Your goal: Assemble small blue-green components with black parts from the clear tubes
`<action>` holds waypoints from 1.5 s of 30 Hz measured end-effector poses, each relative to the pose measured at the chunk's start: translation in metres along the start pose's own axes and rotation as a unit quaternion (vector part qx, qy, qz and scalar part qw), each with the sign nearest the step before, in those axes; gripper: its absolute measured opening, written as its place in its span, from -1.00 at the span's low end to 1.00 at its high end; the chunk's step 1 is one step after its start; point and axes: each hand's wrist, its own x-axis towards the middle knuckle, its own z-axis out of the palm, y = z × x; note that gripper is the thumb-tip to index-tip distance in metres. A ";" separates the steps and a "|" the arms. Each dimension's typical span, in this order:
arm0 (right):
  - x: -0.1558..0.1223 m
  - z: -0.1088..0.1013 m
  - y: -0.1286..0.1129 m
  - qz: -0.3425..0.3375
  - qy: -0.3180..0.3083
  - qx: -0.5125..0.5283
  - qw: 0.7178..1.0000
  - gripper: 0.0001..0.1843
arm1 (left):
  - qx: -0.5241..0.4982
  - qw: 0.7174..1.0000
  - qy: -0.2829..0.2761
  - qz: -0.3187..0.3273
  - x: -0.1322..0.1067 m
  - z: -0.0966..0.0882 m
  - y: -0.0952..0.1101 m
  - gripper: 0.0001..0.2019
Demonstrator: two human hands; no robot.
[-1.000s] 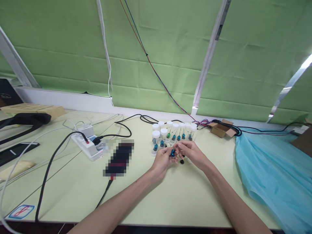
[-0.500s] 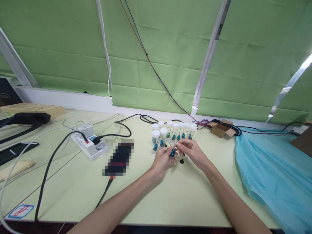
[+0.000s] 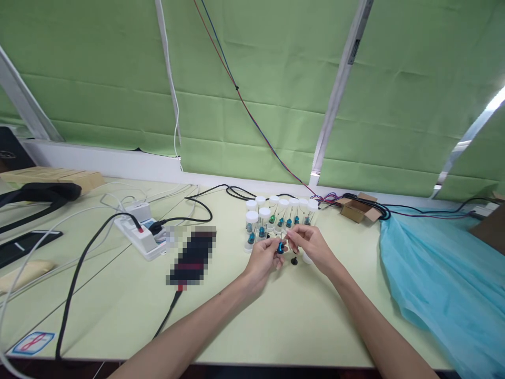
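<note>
Between the fingertips of my left hand (image 3: 261,264) is a small shiny blue part (image 3: 280,247) with a thin stem pointing up. Right beside it, the thumb and forefinger of my right hand (image 3: 311,246) are pinched together near the stem; whatever is between them is too small to make out. Behind both hands stand several clear jars with white lids (image 3: 252,217), holding similar blue parts and one green part (image 3: 272,219). A small black piece (image 3: 294,260) is on the table below my right hand, and a white round object (image 3: 306,258) is partly hidden by that hand.
To the left lie a blurred-out phone (image 3: 193,258) on a cable and a white power strip (image 3: 142,237) with plugs. An open cardboard box (image 3: 357,209) and black cables sit at the back right. Blue sheeting (image 3: 434,279) covers the table's right end.
Both hands stay in nearly the same place. The blue part has tilted slightly between my left fingers, and my right fingertips have shifted a little around its stem.
</note>
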 end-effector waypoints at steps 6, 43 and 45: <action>0.000 0.000 0.002 0.002 0.015 -0.002 1.000 -0.58 | -0.007 1.000 -0.010 0.007 -0.001 0.002 0.001 -0.76; -0.001 -0.002 -0.003 0.000 -0.004 0.148 0.989 -0.62 | 0.087 0.978 -0.011 0.190 -0.005 0.005 0.013 -0.72; -0.001 -0.002 -0.003 0.004 -0.007 0.168 0.986 -0.65 | 0.097 0.975 -0.014 0.201 -0.006 0.006 0.013 -0.75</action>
